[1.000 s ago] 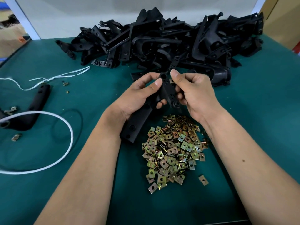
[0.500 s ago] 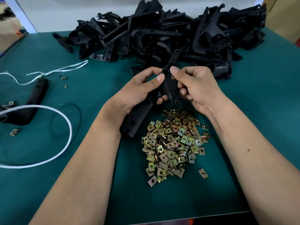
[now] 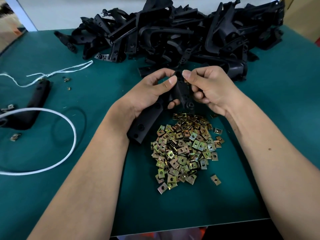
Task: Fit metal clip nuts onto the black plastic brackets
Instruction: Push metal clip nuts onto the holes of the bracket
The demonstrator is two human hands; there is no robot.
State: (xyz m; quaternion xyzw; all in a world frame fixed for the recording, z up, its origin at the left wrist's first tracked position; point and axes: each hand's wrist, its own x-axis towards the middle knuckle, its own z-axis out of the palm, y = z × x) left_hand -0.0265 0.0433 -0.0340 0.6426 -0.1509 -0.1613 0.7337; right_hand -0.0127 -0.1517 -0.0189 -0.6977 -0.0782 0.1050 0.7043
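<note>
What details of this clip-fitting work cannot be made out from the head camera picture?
- Clip nut at the right hand: hidden by fingertips.
- Middle of the held bracket: covered by the left hand.
- Bracket at left: cut by the frame edge.
- Bracket pile: single parts indistinct, top cropped.

The tabletop [image 3: 285, 104] is covered in dark green. At its far side lies a big heap of brackets [image 3: 173, 35], black and tangled. Near the front middle is a pile of clip nuts [image 3: 185, 149], yellowish metal, with one single nut [image 3: 215, 179] just beside the pile on the right. On the left lie a single bracket [image 3: 32, 108], a white cord [image 3: 69, 149] in a wide loop, a thin white string [image 3: 57, 71], a thin black ring [image 3: 69, 127], and a few loose nuts [image 3: 15, 137] spread near them.
</note>
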